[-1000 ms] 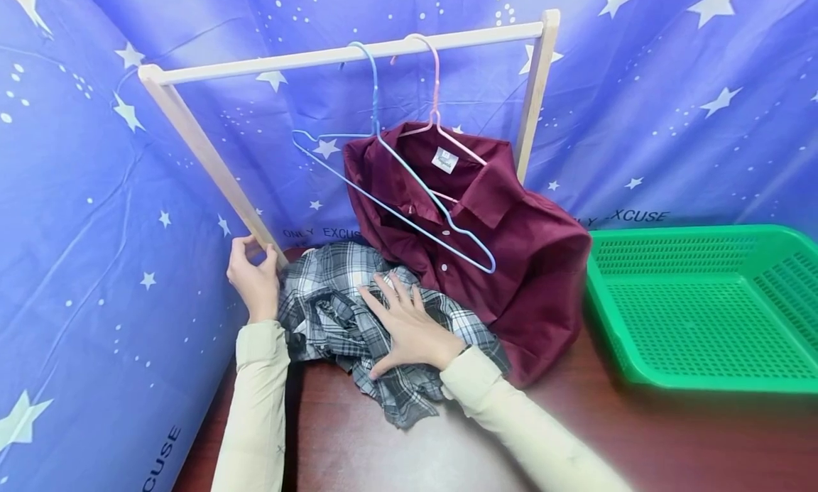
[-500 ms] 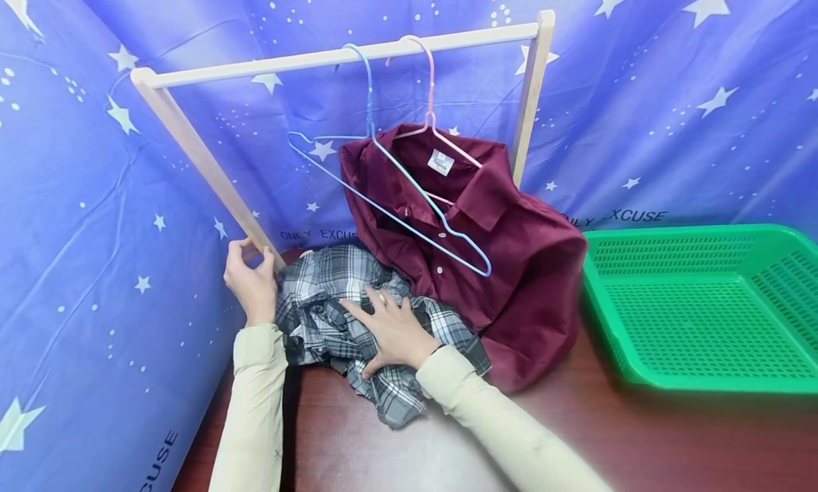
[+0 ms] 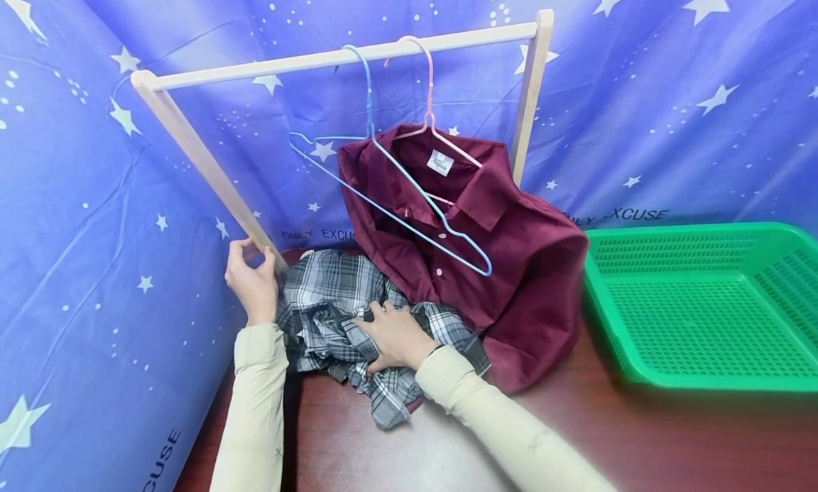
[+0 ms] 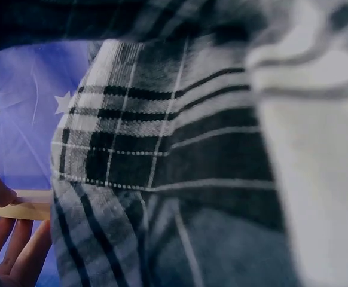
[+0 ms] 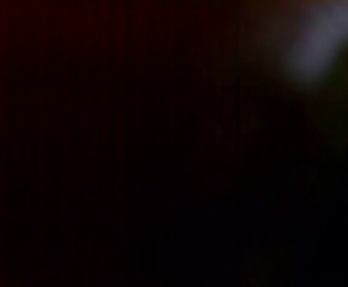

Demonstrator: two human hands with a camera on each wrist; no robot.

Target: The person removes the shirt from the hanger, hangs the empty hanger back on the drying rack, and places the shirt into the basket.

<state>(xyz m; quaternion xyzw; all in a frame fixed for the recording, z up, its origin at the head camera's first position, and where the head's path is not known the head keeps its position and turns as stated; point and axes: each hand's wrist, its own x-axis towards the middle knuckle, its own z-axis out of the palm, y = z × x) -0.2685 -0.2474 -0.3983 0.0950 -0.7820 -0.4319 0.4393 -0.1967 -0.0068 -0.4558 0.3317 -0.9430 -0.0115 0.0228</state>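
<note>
My left hand (image 3: pixel 253 282) grips the left post of a wooden clothes rack (image 3: pixel 198 151) near its foot; the left wrist view shows thumb and fingers (image 4: pixel 24 248) around the wood. My right hand (image 3: pixel 397 336) lies on a crumpled grey plaid shirt (image 3: pixel 335 275), its fingers curled into the cloth. In the left wrist view the plaid cloth (image 4: pixel 144 131) fills most of the picture. From the rack's bar hang a bare blue hanger (image 3: pixel 368 101) and a pink hanger (image 3: pixel 430 87) bearing a maroon shirt (image 3: pixel 511 265). The right wrist view is almost wholly dark.
A green plastic basket (image 3: pixel 613 336) stands on the dark red table (image 3: pixel 543 435) to the right of the maroon shirt. Blue star-patterned curtains (image 3: pixel 96 229) close in the left side and the back.
My right hand has moved slightly left and its spread fingers have curled, bunching the plaid shirt. My left hand keeps its grip on the post.
</note>
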